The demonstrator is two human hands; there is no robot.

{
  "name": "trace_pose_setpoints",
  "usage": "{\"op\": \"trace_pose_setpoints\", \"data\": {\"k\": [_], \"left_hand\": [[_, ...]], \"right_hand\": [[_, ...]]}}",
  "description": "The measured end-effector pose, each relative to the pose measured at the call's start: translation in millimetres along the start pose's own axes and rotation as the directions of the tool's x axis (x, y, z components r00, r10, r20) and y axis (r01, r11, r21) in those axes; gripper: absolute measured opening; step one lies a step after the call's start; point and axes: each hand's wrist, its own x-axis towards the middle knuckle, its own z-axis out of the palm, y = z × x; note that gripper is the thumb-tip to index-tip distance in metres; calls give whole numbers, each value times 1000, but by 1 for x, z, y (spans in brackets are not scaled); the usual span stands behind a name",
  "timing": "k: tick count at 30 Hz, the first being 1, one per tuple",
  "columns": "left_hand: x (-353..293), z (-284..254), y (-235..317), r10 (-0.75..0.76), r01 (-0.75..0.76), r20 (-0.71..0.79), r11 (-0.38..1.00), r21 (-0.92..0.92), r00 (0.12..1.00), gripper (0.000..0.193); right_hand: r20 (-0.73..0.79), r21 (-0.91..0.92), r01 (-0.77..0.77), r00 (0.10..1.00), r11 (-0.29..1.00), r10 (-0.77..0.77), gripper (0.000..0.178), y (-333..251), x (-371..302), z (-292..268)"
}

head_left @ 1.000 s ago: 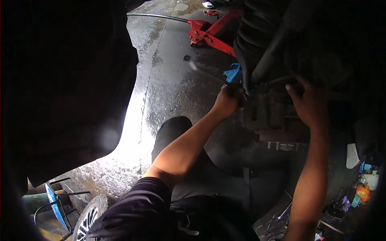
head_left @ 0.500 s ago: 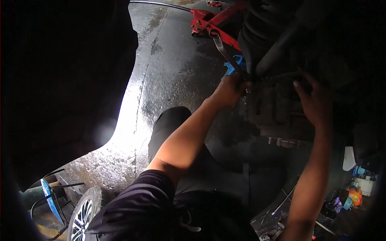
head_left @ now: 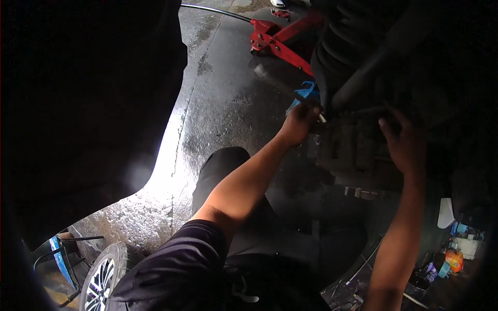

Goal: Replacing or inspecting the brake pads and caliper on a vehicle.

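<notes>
Closed tight now, left hand round a wrench, near side of the jack. Over to the right hand, well right of the jack: thumb and forefinger apart, too shadowed to tell any grip. Just swung down, clear of the jack, blurring: probably mid-turn, unfinished. Pointing free end up-left, toward the jack's near side; long axis slanting down-right, away.

Looks metallic on the hand tool, too motion-blurred to judge for shine. Dull, rough and metal-like on the mechanical assembly; smoother, matt on the slanting bar. Painted glossy red over metal on the jack. Plastic-looking on the blue object. Coarse, with a wet gloss, on the concrete floor. Matt and rubbery on the tyre, shinier on the spoked rim. Creased, matt cloth on the sleeve.
</notes>
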Motion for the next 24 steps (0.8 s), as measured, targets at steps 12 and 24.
{"op": "trace_pose_setpoints", "data": {"k": [12, 24], "left_hand": [[-9, -2, -12, -254, 385, 291, 653, -652, 922, 12], [-8, 16, -34, -294, 489, 397, 400, -775, 870, 22]], "right_hand": [[-33, 40, 30, 999, 999, -29, 43, 11, 2, 6], [-34, 26, 68, 997, 997, -67, 43, 12, 4, 7]]}}
